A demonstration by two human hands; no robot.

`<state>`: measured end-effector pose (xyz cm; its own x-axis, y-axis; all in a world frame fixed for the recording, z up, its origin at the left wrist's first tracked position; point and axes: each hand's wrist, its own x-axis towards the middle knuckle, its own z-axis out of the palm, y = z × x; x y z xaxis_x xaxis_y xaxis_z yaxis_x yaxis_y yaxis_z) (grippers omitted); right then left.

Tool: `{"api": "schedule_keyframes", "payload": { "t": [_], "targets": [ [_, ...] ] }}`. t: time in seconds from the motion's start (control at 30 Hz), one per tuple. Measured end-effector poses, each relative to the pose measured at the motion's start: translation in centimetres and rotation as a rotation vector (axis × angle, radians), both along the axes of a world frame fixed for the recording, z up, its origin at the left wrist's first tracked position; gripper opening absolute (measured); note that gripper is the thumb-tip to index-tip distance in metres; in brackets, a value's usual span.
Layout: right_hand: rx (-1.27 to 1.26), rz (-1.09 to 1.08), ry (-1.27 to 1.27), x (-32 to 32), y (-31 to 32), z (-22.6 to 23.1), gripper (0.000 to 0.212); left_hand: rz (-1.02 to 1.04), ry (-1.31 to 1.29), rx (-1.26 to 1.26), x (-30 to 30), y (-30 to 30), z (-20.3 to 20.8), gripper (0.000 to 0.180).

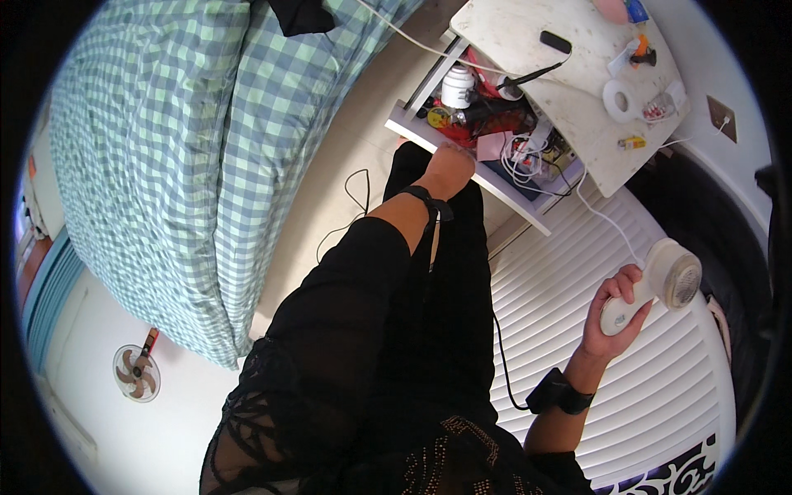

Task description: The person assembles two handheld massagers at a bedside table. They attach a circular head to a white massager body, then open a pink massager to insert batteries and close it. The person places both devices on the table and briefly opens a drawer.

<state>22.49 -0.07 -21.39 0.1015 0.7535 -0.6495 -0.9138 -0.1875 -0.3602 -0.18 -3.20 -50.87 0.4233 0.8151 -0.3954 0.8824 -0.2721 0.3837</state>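
My right hand (pixel 615 313) is wrapped round the handle of a white fabric shaver (pixel 672 276), its round perforated head pointing up and to the right. A white cord (pixel 609 221) runs from the shaver up towards the cabinet. My left hand (pixel 452 172) is closed at the front panel of a pulled-out drawer (pixel 516 202); its fingertips are hidden. Inside the drawer lie a white bottle (pixel 458 87), a coiled white cable (pixel 520 169), a pink piece (pixel 492 147) and several jumbled small things.
A white cabinet top (pixel 536 62) holds a roll of tape (pixel 620 101), a black corded device (pixel 555 40) and a yellow lighter (pixel 632 143). Checked green bedding (pixel 181 165) lies at the left. A thin black cable (pixel 363 194) trails on the floor. A slatted white panel (pixel 561 272) stands at the right.
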Motion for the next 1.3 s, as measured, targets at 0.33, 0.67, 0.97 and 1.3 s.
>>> {"api": "schedule_keyframes", "payload": {
  "t": [0.33,0.67,0.97,1.3],
  "targets": [
    [0.02,0.011,-0.018,0.2,0.1,-0.2,0.027,0.015,-0.037,0.024,-0.1,-0.2,-0.1,0.014],
    [-0.015,0.001,0.013,-0.7,0.4,-0.6,0.026,0.028,-0.034,0.035,0.0,-0.2,-0.2,0.015],
    [-0.06,-0.009,0.013,-1.6,0.7,-0.6,0.025,0.036,-0.054,0.07,-0.2,-0.4,-0.3,0.015],
    [-0.018,0.067,-0.015,0.8,4.0,-3.5,0.035,0.045,-0.052,0.117,-0.1,-0.4,-1.0,0.013]
  ]
}}
